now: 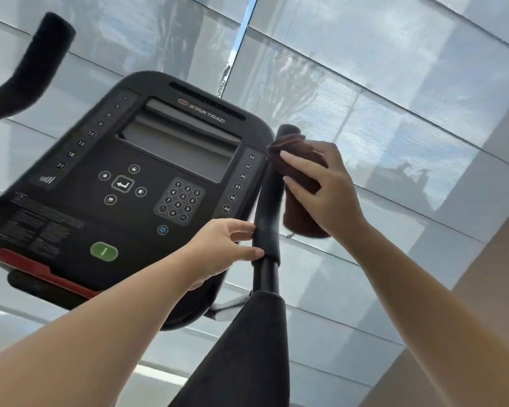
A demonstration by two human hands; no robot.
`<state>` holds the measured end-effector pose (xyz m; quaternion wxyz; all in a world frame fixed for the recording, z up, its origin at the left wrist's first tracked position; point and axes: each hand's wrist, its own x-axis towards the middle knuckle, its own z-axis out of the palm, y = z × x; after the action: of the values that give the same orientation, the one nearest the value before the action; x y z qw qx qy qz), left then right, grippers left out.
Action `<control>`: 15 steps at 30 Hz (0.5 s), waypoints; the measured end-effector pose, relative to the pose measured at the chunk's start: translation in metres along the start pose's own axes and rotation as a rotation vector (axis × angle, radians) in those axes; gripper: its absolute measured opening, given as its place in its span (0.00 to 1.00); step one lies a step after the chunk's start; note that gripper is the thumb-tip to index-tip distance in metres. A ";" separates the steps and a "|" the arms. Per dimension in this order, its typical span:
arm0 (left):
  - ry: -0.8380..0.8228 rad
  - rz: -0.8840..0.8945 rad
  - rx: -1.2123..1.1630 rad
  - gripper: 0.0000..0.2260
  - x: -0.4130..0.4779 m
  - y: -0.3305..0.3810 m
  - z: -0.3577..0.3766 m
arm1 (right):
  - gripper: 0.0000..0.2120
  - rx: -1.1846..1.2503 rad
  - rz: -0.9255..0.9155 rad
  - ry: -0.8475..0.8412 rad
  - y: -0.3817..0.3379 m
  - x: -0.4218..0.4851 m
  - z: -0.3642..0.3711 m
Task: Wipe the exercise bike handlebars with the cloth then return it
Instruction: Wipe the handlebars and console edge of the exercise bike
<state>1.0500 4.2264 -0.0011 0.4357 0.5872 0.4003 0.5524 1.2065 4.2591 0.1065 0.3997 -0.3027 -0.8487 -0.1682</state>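
Note:
The right handlebar [269, 201] is a black padded bar rising just right of the bike's console. A dark brown cloth [301, 177] is wrapped over its upper end, and my right hand [321, 186] presses the cloth against the bar from the right side. Lower down, my left hand [224, 248] touches the same bar with fingertips spread, holding nothing. The left handlebar [39, 60] curves up at the top left, away from both hands.
The black Star Trac console [147, 177] with screen, keypad and green button fills the centre-left. A wide black padded section [247, 348] of the bar runs down toward me. Shaded windows [394, 98] lie behind the bike.

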 end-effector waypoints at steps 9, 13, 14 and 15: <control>-0.048 0.014 -0.093 0.17 0.000 -0.002 -0.003 | 0.15 0.004 -0.066 -0.365 0.013 -0.034 0.018; -0.068 0.008 -0.135 0.16 -0.001 -0.002 -0.005 | 0.17 0.174 -0.014 -0.632 0.006 -0.032 -0.004; -0.065 -0.002 -0.132 0.16 -0.001 -0.003 -0.005 | 0.17 0.137 -0.047 -0.669 0.005 -0.023 -0.009; -0.064 -0.013 -0.128 0.16 -0.001 -0.003 -0.005 | 0.16 0.083 -0.087 -0.653 0.006 -0.012 -0.013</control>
<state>1.0451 4.2270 -0.0041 0.4886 0.5726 0.3540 0.5550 1.2235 4.2519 0.1057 0.1111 -0.2877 -0.9502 -0.0446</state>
